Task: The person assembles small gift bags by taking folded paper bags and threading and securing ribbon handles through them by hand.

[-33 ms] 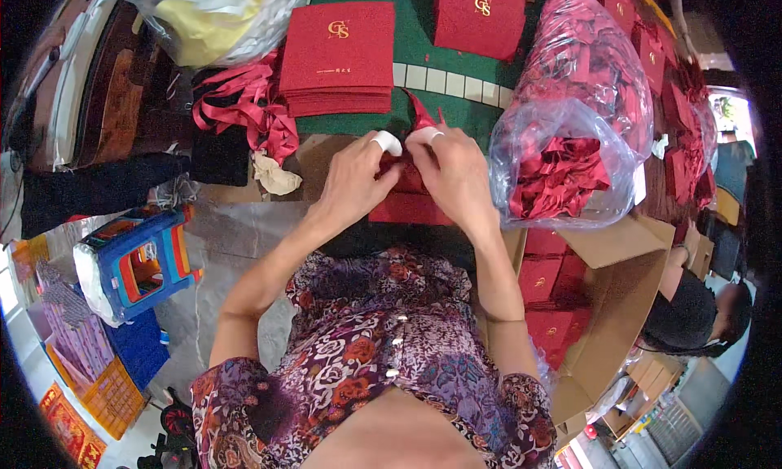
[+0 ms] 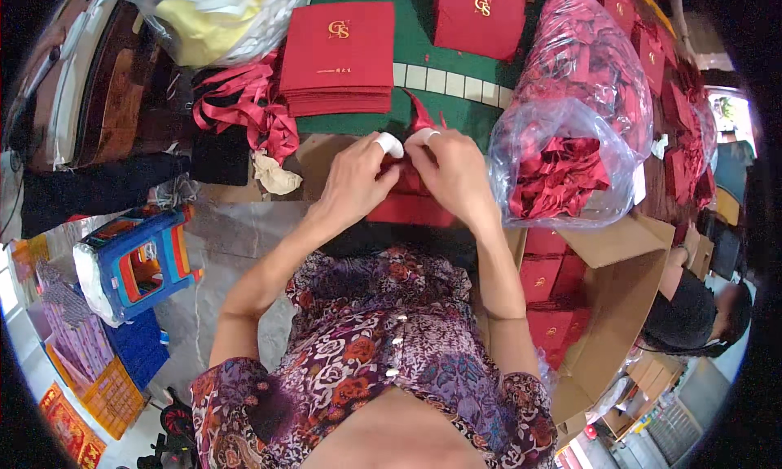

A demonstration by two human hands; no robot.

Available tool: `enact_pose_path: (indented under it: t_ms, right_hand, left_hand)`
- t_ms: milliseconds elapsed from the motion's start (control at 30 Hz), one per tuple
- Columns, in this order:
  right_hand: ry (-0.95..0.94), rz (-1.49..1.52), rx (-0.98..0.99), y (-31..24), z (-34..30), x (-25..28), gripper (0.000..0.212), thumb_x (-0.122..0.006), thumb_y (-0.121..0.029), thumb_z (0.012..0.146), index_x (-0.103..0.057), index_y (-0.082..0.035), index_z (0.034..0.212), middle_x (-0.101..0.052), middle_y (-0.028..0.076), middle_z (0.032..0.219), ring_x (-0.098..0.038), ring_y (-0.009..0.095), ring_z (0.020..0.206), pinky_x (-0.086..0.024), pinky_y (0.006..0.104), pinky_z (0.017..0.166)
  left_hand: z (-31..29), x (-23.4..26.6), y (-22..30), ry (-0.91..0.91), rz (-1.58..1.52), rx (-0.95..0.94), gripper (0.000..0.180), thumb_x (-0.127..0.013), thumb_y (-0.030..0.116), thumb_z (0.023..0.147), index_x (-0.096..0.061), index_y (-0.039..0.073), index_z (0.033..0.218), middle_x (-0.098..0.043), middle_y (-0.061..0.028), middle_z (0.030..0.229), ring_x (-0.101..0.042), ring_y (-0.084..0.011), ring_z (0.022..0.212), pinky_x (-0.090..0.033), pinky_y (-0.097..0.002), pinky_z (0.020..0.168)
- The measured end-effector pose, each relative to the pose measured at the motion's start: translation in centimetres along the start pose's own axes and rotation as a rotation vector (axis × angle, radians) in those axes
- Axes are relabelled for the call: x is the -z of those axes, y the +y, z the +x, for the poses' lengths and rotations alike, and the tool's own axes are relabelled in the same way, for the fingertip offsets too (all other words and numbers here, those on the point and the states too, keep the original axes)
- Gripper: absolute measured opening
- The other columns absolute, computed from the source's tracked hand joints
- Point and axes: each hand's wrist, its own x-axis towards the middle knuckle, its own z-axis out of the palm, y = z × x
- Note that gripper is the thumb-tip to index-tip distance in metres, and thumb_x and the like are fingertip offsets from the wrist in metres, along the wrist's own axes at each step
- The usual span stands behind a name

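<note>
A red bag [image 2: 411, 210] lies at the table's near edge, in front of my body. My left hand [image 2: 358, 176] is closed at its upper left side, thumb and index finger curled together; what they pinch is hidden. Opposite it, my right hand [image 2: 450, 172] is closed on a red ribbon [image 2: 419, 111], whose pointed end sticks up beyond the fingers. White coverings wrap an index finger on each hand. Just beyond my left hand rises a stack of flat red bags [image 2: 338, 50] with gold print. Loose red ribbons [image 2: 252, 111] lie to its left.
To the right, a clear plastic bag [image 2: 570, 159] holds red ribbons. Below it stands an open cardboard box [image 2: 611, 306] with red bags inside. Another red bag [image 2: 481, 17] stands farther back. A coloured toy-like frame [image 2: 142, 265] is at left, and a person [image 2: 684, 314] at far right.
</note>
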Motion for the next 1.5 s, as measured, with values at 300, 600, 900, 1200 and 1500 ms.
enact_pose_path:
  t_ms: [300,600,900,1200,1500]
  right_hand:
    - [-0.406,0.478,-0.285,2.8,1.3,0.5,0.018,-0.068,-0.017,0.092,-0.071,0.001,0.095,-0.07,0.005,0.081,-0.063,0.01,0.078,-0.051,0.0291,0.072]
    - [-0.344,0.546,-0.299,3.1,1.5,-0.8,0.015,-0.069,-0.013,0.088,-0.069,0.002,0.089,-0.068,0.001,0.08,-0.06,0.006,0.077,-0.05,0.0254,0.071]
    - [-0.213,0.732,-0.355,3.7,1.8,-1.3,0.013,-0.066,-0.013,0.093,-0.066,0.0,0.089,-0.063,-0.003,0.079,-0.056,0.005,0.073,-0.048,0.0238,0.066]
    - [-0.347,0.627,-0.253,3.8,0.9,-1.1,0.019,-0.069,-0.017,0.095,-0.069,0.002,0.095,-0.068,0.0,0.082,-0.059,0.006,0.076,-0.05,0.0258,0.07]
    - [-0.4,0.778,-0.252,4.3,0.9,-0.9,0.012,-0.07,-0.008,0.092,-0.068,-0.001,0.101,-0.067,0.0,0.088,-0.06,0.006,0.082,-0.051,0.0238,0.075]
  left_hand:
    - [-1.0,-0.6,-0.5,0.053,0.07,-0.16,0.015,-0.075,0.008,0.081,-0.065,0.004,0.092,-0.063,-0.0121,0.089,-0.064,-0.0327,0.085,-0.052,-0.0403,0.072]
    - [-0.8,-0.6,-0.8,0.028,0.017,-0.161,0.016,-0.073,0.01,0.082,-0.065,0.0,0.09,-0.061,-0.0169,0.089,-0.062,-0.037,0.087,-0.052,-0.0445,0.076]
    - [-0.8,-0.6,-0.5,-0.048,-0.074,-0.013,0.014,-0.071,0.009,0.084,-0.062,0.002,0.092,-0.061,-0.0161,0.089,-0.062,-0.0375,0.086,-0.05,-0.0443,0.073]
    - [-1.0,-0.3,-0.8,0.017,0.092,-0.202,0.014,-0.071,0.005,0.08,-0.065,0.001,0.092,-0.06,-0.0122,0.089,-0.06,-0.0332,0.083,-0.05,-0.042,0.072]
    - [-1.0,-0.4,-1.3,0.078,0.08,-0.209,0.015,-0.075,0.003,0.077,-0.066,0.005,0.089,-0.065,-0.0111,0.086,-0.064,-0.0317,0.081,-0.052,-0.0404,0.071]
